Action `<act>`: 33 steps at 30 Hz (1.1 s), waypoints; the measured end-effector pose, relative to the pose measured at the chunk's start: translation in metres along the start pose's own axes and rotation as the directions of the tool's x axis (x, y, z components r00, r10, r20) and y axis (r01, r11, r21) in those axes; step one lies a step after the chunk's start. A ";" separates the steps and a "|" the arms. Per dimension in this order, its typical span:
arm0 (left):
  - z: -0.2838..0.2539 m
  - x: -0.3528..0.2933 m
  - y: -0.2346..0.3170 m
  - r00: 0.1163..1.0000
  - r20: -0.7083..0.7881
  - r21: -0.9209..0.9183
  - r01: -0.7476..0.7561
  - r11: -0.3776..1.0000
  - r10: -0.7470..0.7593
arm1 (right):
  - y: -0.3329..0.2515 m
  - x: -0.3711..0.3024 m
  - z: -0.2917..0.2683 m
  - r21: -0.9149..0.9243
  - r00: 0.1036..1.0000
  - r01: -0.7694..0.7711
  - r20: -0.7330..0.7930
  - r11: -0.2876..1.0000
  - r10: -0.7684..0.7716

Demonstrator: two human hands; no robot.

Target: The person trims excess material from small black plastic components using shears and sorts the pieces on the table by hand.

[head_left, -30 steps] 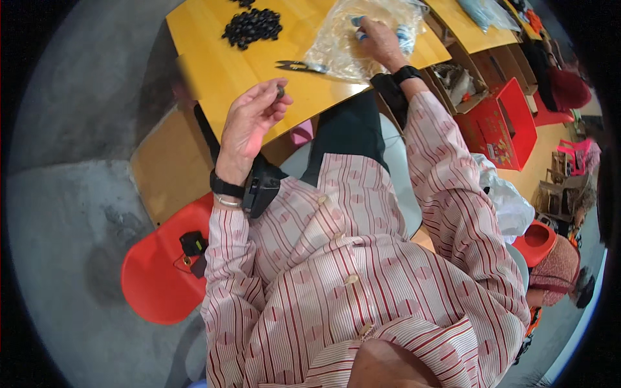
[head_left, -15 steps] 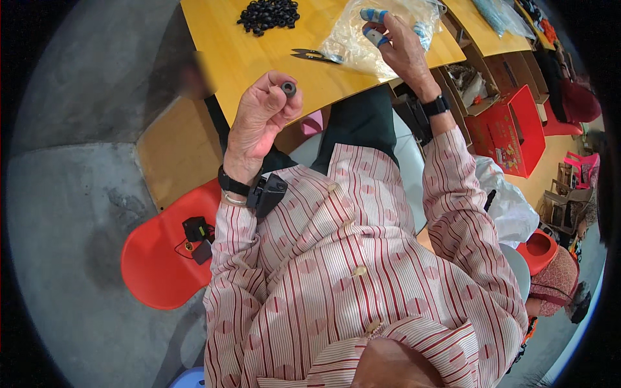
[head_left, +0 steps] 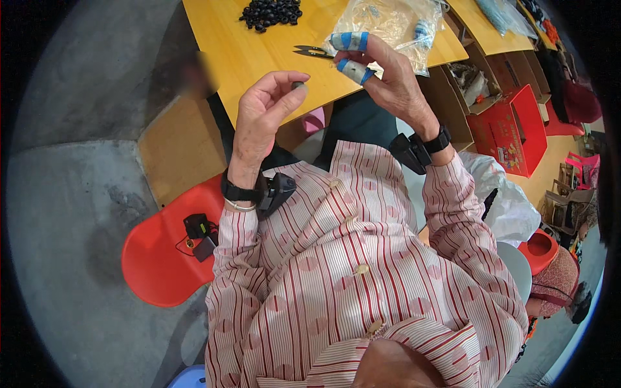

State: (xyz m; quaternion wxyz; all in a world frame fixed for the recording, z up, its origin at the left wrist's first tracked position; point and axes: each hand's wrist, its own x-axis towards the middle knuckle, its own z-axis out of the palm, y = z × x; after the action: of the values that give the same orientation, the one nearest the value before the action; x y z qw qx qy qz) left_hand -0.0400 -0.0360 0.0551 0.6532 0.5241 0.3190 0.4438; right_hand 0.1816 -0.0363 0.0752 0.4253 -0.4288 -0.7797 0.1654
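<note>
My left hand (head_left: pixel 265 113) pinches a small dark ring-shaped piece (head_left: pixel 297 85) between thumb and fingers, just over the table's near edge. Facing it from the right is my right hand (head_left: pixel 394 81), its thumb and forefinger wrapped in blue and white tape. Those fingers curl toward one another; whatever lies between the tips is too small to make out. Thread snips (head_left: pixel 314 52) lie on the yellow table (head_left: pixel 252 58) beyond my hands. A pile of small black rings (head_left: pixel 272 13) sits farther off to the left.
A clear plastic bag (head_left: pixel 404 29) lies on the table behind my right hand. Cardboard boxes and a red box (head_left: pixel 511 129) stand to the right. On my left, a red stool (head_left: pixel 158 258) bears small black devices (head_left: pixel 200 233). White plastic sacking (head_left: pixel 504 200) is by my right arm.
My right hand has come away from the plastic bag, moving left and nearer, toward my left hand. My left hand has turned the dark ring, so its hole no longer shows.
</note>
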 end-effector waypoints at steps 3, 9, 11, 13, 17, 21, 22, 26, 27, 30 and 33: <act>0.005 -0.002 0.003 0.999 -0.038 0.104 -0.017 0.994 0.021 | -0.008 -0.002 0.005 0.221 0.999 -0.046 0.031 0.974 0.040; 0.011 -0.003 0.007 0.986 -0.115 0.217 -0.091 0.972 0.119 | -0.007 -0.009 0.018 0.382 0.994 -0.110 0.065 0.918 0.092; 0.012 -0.004 0.007 0.985 -0.125 0.233 -0.090 0.968 0.121 | -0.007 -0.011 0.019 0.371 0.992 -0.121 0.073 0.921 0.100; 0.012 -0.004 0.006 0.983 -0.132 0.248 -0.089 0.965 0.125 | -0.009 -0.012 0.019 0.362 0.992 -0.126 0.068 0.923 0.109; 0.014 -0.005 0.009 0.971 -0.067 0.553 -0.154 0.819 0.228 | -0.010 -0.013 0.019 0.283 0.995 -0.093 0.049 0.955 0.083; 0.017 -0.007 0.014 0.979 -0.051 0.622 -0.126 0.773 0.200 | -0.020 -0.011 0.013 0.238 0.994 -0.097 0.079 0.966 0.080; 0.017 -0.007 0.013 0.979 -0.051 0.621 -0.125 0.774 0.198 | -0.021 -0.011 0.013 0.204 0.993 -0.094 0.089 0.974 0.078; 0.021 -0.006 0.013 0.957 -0.052 0.700 -0.169 0.694 0.285 | -0.023 -0.008 0.012 0.108 0.997 -0.039 0.077 0.993 0.031; 0.023 -0.006 0.014 0.955 -0.046 0.736 -0.167 0.656 0.295 | -0.026 -0.006 0.012 -0.017 0.998 0.014 0.066 1.000 -0.013; 0.025 -0.005 0.013 0.958 -0.042 0.751 -0.157 0.641 0.284 | -0.026 -0.005 0.012 -0.227 0.990 0.124 0.087 0.966 -0.107; 0.026 -0.005 0.012 0.967 -0.041 0.764 -0.132 0.631 0.253 | -0.029 -0.002 0.014 -0.318 0.972 0.231 0.106 0.920 -0.208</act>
State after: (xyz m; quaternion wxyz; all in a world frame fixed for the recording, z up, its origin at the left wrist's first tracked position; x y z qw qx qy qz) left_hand -0.0221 -0.0503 0.0732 0.2994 0.7454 0.4629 0.3747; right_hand 0.1559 -0.0534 0.0840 0.3360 -0.3973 -0.8540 -0.0003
